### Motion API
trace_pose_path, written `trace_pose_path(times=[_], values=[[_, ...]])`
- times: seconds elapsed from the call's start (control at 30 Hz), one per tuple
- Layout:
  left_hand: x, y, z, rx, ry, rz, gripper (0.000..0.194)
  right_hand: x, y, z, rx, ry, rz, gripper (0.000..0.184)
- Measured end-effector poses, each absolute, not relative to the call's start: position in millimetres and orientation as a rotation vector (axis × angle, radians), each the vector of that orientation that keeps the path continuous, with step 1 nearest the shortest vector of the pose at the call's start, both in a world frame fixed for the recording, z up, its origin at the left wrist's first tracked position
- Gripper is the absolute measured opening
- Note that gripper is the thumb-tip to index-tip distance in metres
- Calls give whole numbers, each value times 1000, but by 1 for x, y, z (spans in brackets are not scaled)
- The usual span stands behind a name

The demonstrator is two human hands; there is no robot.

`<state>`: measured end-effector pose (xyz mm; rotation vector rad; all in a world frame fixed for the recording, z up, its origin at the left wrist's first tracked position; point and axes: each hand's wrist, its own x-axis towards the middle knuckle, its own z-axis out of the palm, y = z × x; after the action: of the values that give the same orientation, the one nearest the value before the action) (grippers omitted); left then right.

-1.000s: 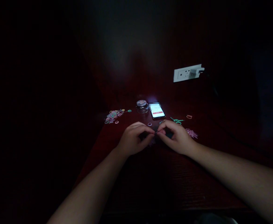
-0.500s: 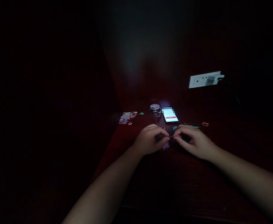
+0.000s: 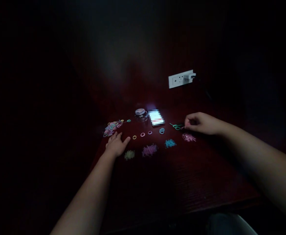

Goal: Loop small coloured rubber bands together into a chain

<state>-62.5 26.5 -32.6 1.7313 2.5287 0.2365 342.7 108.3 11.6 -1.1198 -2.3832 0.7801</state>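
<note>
My left hand (image 3: 115, 144) rests on the table with its fingers spread, just in front of a mixed pile of small coloured elastic bands (image 3: 111, 128). My right hand (image 3: 198, 123) is closed in a pinch on a small pink elastic band (image 3: 182, 127), beside some green loops (image 3: 176, 127). Below that hand lies a pink heap of bands (image 3: 189, 137). Further left are a blue heap (image 3: 170, 143), a purple heap (image 3: 150, 150) and a yellowish heap (image 3: 129, 155). Single rings, among them a yellow ring (image 3: 134, 137) and a pink ring (image 3: 143, 134), form a row behind the heaps.
A clear lidded jar (image 3: 141, 115) stands at the back, next to a lit phone (image 3: 156, 117). On the wall is a white socket panel (image 3: 180, 79) with a plug in it. The dark red table (image 3: 172, 182) is dimly lit.
My hands were together at the middle, pinching a thin strand. They have parted: the left moved to the mixed pile and opened, the right moved towards the green loops. The view has turned right.
</note>
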Motion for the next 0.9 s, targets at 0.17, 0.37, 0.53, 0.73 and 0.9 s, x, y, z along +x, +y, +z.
trace_pose_path(times=[0.17,0.37,0.53,0.73,0.9], values=[[-63,29,-36,1732,2550,177,81,350,109,18,-1156,-2506,751,28],[-69,32,-39,1795,2542,235,79,349,107,14,-1135,-2565,782,17],[-72,34,-40,1734,2584,264,81,349,111,10,-1086,-2601,733,12],[-72,35,-41,1745,2579,282,79,358,118,8,-1077,-2510,693,13],[-77,37,-43,1778,2551,335,79,357,121,3,-1068,-2463,634,13]])
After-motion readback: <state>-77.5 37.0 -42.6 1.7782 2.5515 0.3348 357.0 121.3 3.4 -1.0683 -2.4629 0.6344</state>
